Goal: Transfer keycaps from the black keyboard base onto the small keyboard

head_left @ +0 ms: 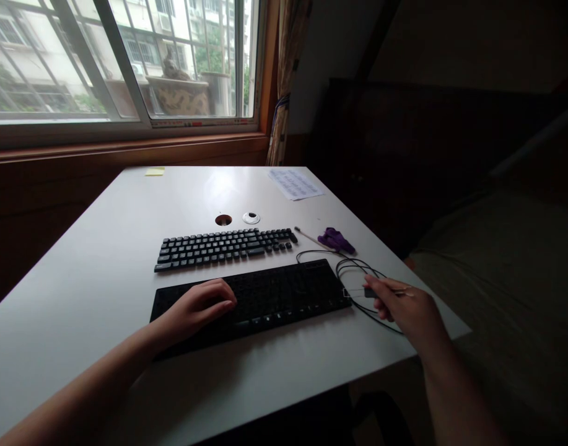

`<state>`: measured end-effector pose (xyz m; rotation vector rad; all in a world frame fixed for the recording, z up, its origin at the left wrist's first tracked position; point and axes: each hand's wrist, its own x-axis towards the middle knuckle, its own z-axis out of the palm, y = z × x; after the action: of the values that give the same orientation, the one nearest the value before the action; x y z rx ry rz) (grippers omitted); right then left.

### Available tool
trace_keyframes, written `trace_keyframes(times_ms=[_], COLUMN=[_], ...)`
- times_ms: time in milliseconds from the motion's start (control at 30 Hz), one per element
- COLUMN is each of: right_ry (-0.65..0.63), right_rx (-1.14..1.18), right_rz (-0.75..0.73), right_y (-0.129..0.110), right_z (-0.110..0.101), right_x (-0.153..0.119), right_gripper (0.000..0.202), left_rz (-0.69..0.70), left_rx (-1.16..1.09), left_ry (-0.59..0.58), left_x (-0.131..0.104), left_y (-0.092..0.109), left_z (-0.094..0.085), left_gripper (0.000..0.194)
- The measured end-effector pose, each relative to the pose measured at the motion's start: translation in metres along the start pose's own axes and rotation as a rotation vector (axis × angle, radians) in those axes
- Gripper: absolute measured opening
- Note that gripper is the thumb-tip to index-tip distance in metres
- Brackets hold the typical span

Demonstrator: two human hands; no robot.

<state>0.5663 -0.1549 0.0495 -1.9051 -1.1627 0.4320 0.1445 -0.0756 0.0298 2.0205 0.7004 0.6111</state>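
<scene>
A black keyboard [284, 294] lies near the front of the white table, and much of its key area looks bare of caps. My left hand [207, 303] rests on its left part, fingers bent downward and thumb apart, with no object visible in it. Beyond the keyboard, loose black keycaps [214, 248] are laid out in rows. Between the thumb and fingers of my right hand [399, 303] is a wire keycap puller [370, 292] with a dark handle. Its wire loop points left, over the keyboard's right end.
A black cable [339, 263] lies coiled by the keyboard's right end. Behind it are a purple cloth [336, 240] and a thin stick [309, 237]. Farther back are a round cable hole [223, 220], its white cover [251, 217], printed paper [297, 184] and yellow notes [154, 171].
</scene>
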Motion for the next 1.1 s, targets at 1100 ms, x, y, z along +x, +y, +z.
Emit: trace_keyframes(times_ms=[1100], right_ry=[0.276], right_rx=[-0.676], right_rz=[-0.391], right_y=[-0.020], right_z=[0.049], right_x=[0.002], right_gripper=[0.063], left_rz=[0.047], left_rx=[0.168], left_ry=[-0.085], left_x=[0.003], left_y=[-0.003], left_z=[0.005], left_gripper=[0.020])
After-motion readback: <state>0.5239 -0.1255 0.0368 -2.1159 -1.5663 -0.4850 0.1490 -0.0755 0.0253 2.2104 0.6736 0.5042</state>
